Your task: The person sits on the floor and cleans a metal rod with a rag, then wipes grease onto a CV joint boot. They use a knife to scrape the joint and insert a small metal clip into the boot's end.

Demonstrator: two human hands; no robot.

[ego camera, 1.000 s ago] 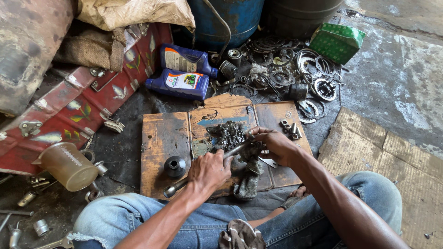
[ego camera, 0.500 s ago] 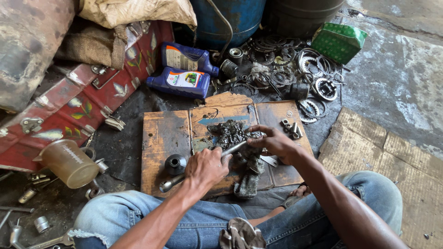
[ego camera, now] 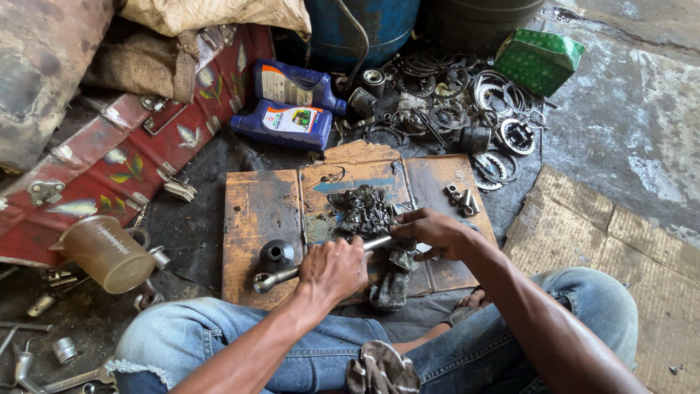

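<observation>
One wrench (ego camera: 292, 275) lies across a rusty board (ego camera: 255, 219) on the floor, and both hands are on it: the left hand (ego camera: 334, 268) is wrapped around the middle of the shaft, while the right hand (ego camera: 432, 232) is closed on its far end, just above a greasy dark metal part (ego camera: 392, 281) that sits at the board's near edge. One black socket (ego camera: 277, 254) stands upright just left of the left hand, apart from it. A single lump of blackened, oily parts (ego camera: 362, 209) rests on the board just beyond the hands. Two blue oil bottles (ego camera: 288, 124) lie side by side on the floor behind the board. One brownish plastic jug (ego camera: 106, 252) lies tipped at the left, and one green box (ego camera: 538, 60) sits at the far right beside a heap of metal rings (ego camera: 488, 95), too many and too tangled to count.
</observation>
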